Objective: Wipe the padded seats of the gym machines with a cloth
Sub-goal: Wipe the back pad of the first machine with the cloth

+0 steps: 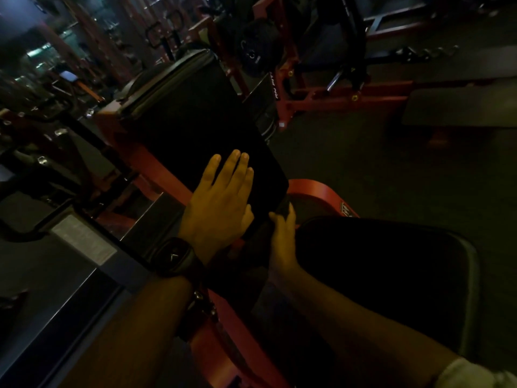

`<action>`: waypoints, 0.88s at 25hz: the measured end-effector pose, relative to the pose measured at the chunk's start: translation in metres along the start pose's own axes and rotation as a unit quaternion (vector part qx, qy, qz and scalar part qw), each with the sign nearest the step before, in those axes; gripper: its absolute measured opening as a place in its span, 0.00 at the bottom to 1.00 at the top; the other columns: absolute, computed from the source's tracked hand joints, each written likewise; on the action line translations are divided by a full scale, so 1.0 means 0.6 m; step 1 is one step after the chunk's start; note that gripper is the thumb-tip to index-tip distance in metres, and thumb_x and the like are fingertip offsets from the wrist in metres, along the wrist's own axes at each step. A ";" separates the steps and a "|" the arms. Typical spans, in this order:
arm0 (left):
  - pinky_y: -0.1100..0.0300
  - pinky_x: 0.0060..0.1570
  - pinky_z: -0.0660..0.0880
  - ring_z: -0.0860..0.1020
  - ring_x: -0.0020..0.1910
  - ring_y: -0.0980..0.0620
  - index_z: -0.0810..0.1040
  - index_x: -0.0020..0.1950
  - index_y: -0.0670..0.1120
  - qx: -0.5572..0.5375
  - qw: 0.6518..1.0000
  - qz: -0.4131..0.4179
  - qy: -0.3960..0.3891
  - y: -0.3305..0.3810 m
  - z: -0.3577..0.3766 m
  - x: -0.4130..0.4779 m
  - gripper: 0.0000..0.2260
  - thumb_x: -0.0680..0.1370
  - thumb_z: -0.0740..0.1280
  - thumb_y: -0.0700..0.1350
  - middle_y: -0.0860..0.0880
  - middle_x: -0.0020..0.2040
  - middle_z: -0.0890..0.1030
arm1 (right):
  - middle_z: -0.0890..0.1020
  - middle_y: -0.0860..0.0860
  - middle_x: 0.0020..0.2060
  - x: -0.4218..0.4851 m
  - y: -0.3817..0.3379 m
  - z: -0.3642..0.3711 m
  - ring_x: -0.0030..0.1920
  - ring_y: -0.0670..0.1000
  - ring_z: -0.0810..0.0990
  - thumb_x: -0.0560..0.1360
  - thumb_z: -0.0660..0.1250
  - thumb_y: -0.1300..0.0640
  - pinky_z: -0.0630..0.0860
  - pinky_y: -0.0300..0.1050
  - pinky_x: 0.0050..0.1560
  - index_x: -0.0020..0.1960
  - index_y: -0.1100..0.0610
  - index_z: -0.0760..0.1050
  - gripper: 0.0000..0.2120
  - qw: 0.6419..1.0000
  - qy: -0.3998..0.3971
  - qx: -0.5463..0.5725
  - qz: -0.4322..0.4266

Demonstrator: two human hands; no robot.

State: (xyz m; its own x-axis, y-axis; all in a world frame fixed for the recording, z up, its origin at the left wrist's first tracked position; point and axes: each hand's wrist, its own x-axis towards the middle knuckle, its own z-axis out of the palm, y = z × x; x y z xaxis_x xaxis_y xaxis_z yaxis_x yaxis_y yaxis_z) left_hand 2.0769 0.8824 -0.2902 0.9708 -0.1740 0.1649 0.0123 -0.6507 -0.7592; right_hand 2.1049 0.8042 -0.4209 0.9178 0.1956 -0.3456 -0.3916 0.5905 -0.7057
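the scene is dim, and a gym machine with a red frame is seen from above. a long black back pad is tilted away from the camera, and a black padded seat lies lower right, just beside the pad's near end. the left hand is laid flat on the lower part of the back pad, its fingers spread open and stretched up along the surface, nothing gripped. a dark watch is worn on the left wrist. the right hand is placed at the gap between pad and seat, its fingers curled closed around a dark cloth, which seems to be pressed against the pad's bottom edge; its outline can hardly be told from the black padding in this light. a pale sleeve is seen at the lower right corner. other red-framed machines are seen behind on the dark floor.
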 end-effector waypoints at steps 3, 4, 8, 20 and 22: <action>0.41 0.78 0.45 0.56 0.81 0.40 0.64 0.79 0.39 -0.003 1.000 0.008 0.006 -0.003 0.002 -0.005 0.33 0.78 0.61 0.55 0.38 0.80 0.60 | 0.70 0.52 0.74 0.075 -0.035 0.010 0.71 0.53 0.72 0.80 0.62 0.56 0.71 0.57 0.71 0.79 0.45 0.61 0.28 0.999 0.049 -0.014 -0.017; 0.41 0.78 0.45 0.56 0.81 0.40 0.65 0.78 0.39 -0.005 1.000 0.012 0.010 -0.005 0.004 -0.007 0.33 0.77 0.62 0.55 0.38 0.80 0.61 | 0.69 0.52 0.75 0.088 -0.043 0.017 0.71 0.53 0.71 0.80 0.62 0.56 0.70 0.56 0.72 0.79 0.46 0.61 0.28 0.998 0.063 -0.025 -0.009; 0.41 0.78 0.45 0.55 0.81 0.40 0.64 0.79 0.40 0.005 1.000 0.003 0.006 -0.001 0.004 -0.010 0.33 0.78 0.61 0.55 0.38 0.81 0.60 | 0.69 0.51 0.74 -0.017 0.008 0.006 0.70 0.53 0.72 0.80 0.63 0.57 0.71 0.57 0.71 0.80 0.44 0.58 0.31 0.999 0.012 0.015 -0.029; 0.42 0.77 0.50 0.62 0.79 0.40 0.69 0.76 0.38 0.008 0.999 0.019 0.050 -0.005 0.011 -0.011 0.32 0.76 0.63 0.53 0.37 0.78 0.67 | 0.68 0.52 0.74 0.059 -0.001 0.020 0.70 0.53 0.71 0.77 0.64 0.54 0.71 0.56 0.70 0.78 0.43 0.62 0.30 0.995 0.084 -0.038 -0.041; 0.43 0.77 0.49 0.64 0.78 0.39 0.70 0.75 0.37 -0.006 0.998 0.018 0.067 -0.009 0.014 -0.013 0.32 0.75 0.65 0.52 0.36 0.77 0.68 | 0.67 0.53 0.75 0.063 -0.020 0.026 0.72 0.55 0.70 0.79 0.63 0.56 0.71 0.54 0.70 0.78 0.44 0.62 0.29 0.993 0.100 -0.045 -0.038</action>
State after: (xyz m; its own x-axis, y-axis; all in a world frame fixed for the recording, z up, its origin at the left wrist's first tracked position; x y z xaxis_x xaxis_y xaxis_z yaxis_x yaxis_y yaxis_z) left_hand 2.0711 0.8933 -0.2926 0.9300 -0.2937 0.2209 -0.0253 -0.6508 -0.7588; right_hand 2.1455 0.8170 -0.4161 0.9171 -0.0107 -0.3985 -0.3345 0.5231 -0.7839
